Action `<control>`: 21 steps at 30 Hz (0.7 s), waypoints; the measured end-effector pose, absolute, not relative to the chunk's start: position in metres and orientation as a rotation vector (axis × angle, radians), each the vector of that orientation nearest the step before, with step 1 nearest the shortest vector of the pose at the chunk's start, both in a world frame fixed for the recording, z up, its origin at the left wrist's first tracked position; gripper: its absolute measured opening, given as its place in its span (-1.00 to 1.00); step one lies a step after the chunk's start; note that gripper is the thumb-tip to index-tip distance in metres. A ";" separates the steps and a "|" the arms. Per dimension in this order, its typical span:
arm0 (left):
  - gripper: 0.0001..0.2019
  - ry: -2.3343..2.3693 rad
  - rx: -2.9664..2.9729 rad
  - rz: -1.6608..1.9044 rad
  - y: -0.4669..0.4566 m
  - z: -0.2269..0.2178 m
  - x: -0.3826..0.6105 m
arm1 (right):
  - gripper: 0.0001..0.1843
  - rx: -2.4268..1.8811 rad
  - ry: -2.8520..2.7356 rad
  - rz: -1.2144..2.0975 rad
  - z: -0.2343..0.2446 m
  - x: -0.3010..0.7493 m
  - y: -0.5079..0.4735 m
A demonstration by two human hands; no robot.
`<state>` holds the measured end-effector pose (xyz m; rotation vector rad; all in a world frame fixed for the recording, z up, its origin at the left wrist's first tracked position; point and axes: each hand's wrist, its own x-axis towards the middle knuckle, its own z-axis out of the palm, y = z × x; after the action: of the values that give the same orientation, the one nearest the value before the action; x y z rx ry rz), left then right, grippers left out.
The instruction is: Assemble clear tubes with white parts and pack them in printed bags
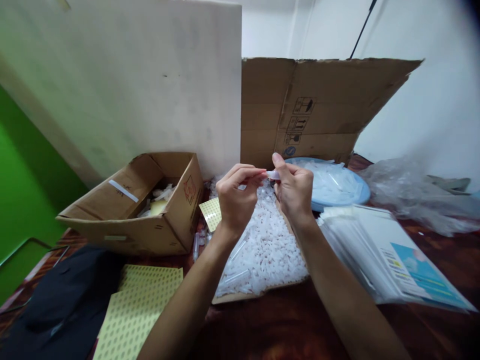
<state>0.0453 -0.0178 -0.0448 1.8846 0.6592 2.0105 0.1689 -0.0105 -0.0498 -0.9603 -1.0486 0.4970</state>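
Note:
My left hand (235, 198) and my right hand (293, 190) are raised together above a heap of small white plastic parts (268, 250) lying on a cardboard sheet. Both hands pinch a small clear plastic tube (273, 174) between fingertips, the right thumb and forefinger at one end, the left fingertips at the other. What the left fingers hold apart from the tube is too small to make out. A few clear tubes (236, 277) lie at the heap's near edge.
An open cardboard box (127, 220) stands at left, yellow dotted sheets (138, 305) and black cloth (63, 305) in front of it. A blue basin (337, 185), stacked packets (390, 255), crumpled plastic (412, 195) lie right. Cardboard (318, 110) and a white board (131, 85) stand behind.

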 end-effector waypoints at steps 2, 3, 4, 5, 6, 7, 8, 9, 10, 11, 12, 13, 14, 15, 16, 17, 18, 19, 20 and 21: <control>-0.95 0.670 1.870 2.010 -0.016 -0.046 0.045 | -0.41 -0.962 -1.057 0.507 -0.050 0.169 -0.010; -0.95 0.671 1.866 2.011 -0.015 -0.047 0.046 | -0.41 -0.961 -1.055 0.511 -0.051 0.169 -0.010; -0.94 0.669 1.863 2.012 -0.015 -0.048 0.046 | -0.41 -0.960 -1.050 0.512 -0.051 0.168 -0.009; -0.94 0.665 1.857 2.012 -0.014 -0.049 0.047 | -0.41 -0.962 -1.043 0.509 -0.052 0.167 -0.009; -0.93 0.660 1.847 2.008 -0.014 -0.051 0.048 | -0.41 -0.966 -1.039 0.501 -0.053 0.166 -0.008; -0.93 0.657 1.839 2.001 -0.014 -0.052 0.049 | -0.40 -0.971 -1.036 0.491 -0.054 0.165 -0.008; -0.93 0.657 1.834 1.990 -0.013 -0.053 0.050 | -0.39 -0.976 -1.035 0.482 -0.055 0.164 -0.007; -0.93 0.663 1.830 1.975 -0.013 -0.053 0.050 | -0.39 -0.980 -1.035 0.477 -0.056 0.163 -0.007; -0.94 0.671 1.827 1.954 -0.012 -0.052 0.049 | -0.38 -0.983 -1.037 0.480 -0.056 0.164 -0.007; -0.95 0.677 1.826 1.924 -0.010 -0.051 0.046 | -0.38 -0.987 -1.043 0.496 -0.056 0.165 -0.008; -0.97 0.684 1.822 1.892 -0.009 -0.050 0.043 | -0.38 -0.989 -1.062 0.527 -0.055 0.168 -0.008; -0.96 0.694 1.817 1.851 -0.006 -0.048 0.038 | -0.39 -0.987 -1.107 0.575 -0.053 0.172 -0.009; -0.96 0.707 1.815 1.801 -0.003 -0.045 0.032 | -0.39 -0.983 -1.186 0.634 -0.052 0.176 -0.010; -0.94 0.725 1.823 1.741 0.001 -0.043 0.025 | -0.40 -0.976 -1.302 0.701 -0.050 0.181 -0.011; -0.93 0.749 1.850 1.669 0.004 -0.041 0.017 | -0.42 -0.967 -1.444 0.770 -0.050 0.186 -0.011; -0.92 0.776 1.899 1.581 0.008 -0.040 0.010 | -0.43 -0.959 -1.595 0.831 -0.051 0.191 -0.010; -0.91 0.812 1.970 1.486 0.011 -0.039 0.003 | -0.46 -0.967 -1.742 0.866 -0.053 0.194 -0.008; -0.92 0.858 2.051 1.391 0.014 -0.039 -0.003 | -0.49 -1.020 -1.875 0.858 -0.058 0.196 -0.005; -0.93 0.919 2.129 1.318 0.016 -0.039 -0.008 | -0.54 -1.106 -1.976 0.813 -0.066 0.197 0.000; -0.93 0.994 2.195 1.271 0.018 -0.039 -0.012 | -0.62 -1.248 -2.049 0.704 -0.075 0.196 0.006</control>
<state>-0.0122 0.0175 -0.0391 2.1949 0.9937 1.2715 0.1961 0.0060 -0.0754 -1.2475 -2.0490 0.7044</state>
